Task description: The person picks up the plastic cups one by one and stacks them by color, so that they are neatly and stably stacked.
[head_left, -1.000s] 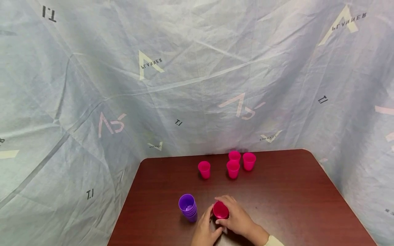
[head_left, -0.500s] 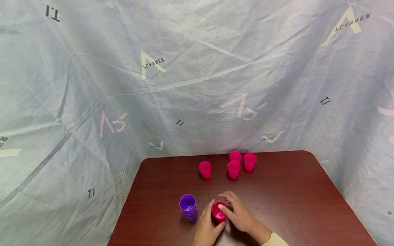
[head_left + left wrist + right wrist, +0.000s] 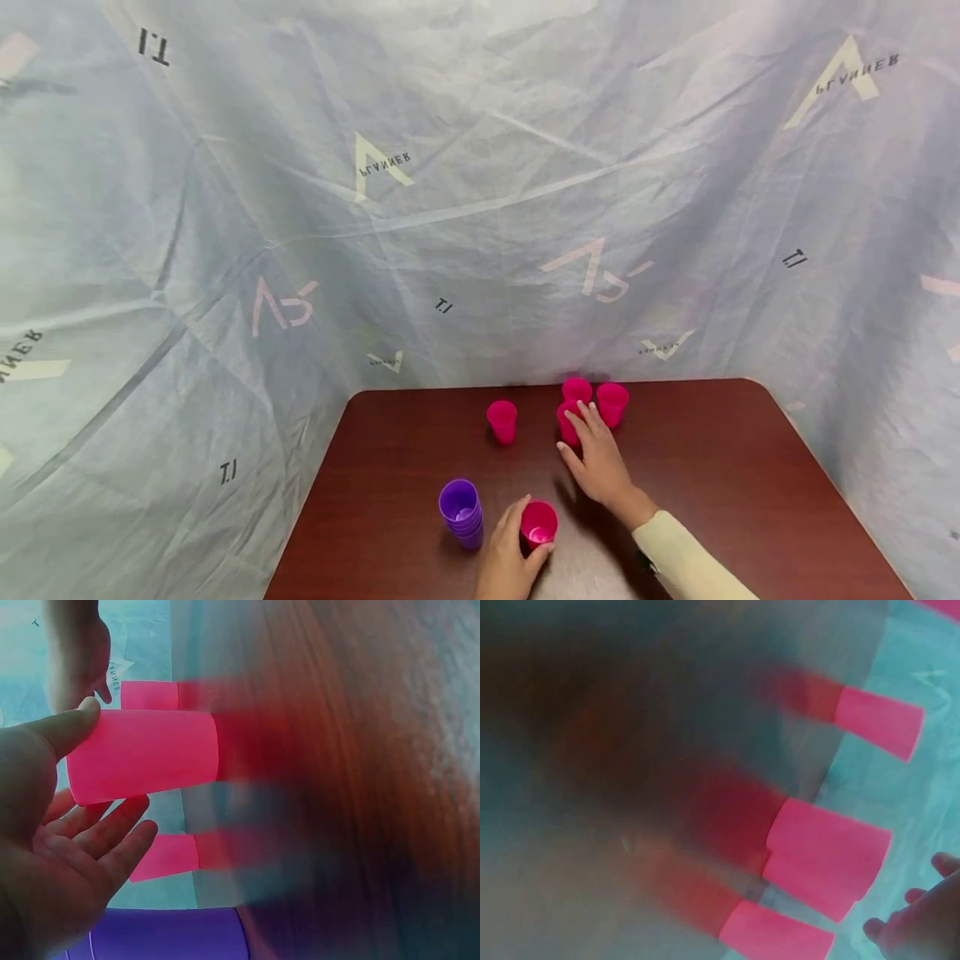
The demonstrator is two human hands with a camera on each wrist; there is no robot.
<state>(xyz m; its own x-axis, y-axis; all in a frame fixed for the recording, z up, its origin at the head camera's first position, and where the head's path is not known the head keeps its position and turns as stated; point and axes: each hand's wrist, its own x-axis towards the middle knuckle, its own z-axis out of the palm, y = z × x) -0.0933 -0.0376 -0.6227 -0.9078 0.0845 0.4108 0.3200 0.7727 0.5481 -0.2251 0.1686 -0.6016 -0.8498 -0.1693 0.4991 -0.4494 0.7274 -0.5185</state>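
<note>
My left hand (image 3: 507, 557) holds a pink cup (image 3: 539, 523) upright near the front of the table; in the left wrist view thumb and fingers of the hand (image 3: 67, 847) lie around that cup (image 3: 146, 756). My right hand (image 3: 600, 462) reaches over the nearest cup (image 3: 567, 426) of the back group, its fingers spread. Behind it stand another pink cup (image 3: 577, 389) and one to the right (image 3: 612, 403). In the right wrist view the hand (image 3: 926, 919) is beside the pink cups (image 3: 829, 855), and a gap shows between them.
A stack of purple cups (image 3: 462, 510) stands left of my left hand. One pink cup (image 3: 502, 422) stands alone at the back left of the brown table (image 3: 397, 450). A grey cloth (image 3: 480, 200) with printed letters hangs behind the table.
My right hand has left the cup at my left hand and moved forward to the back group of pink cups. My left hand has stayed at its cup.
</note>
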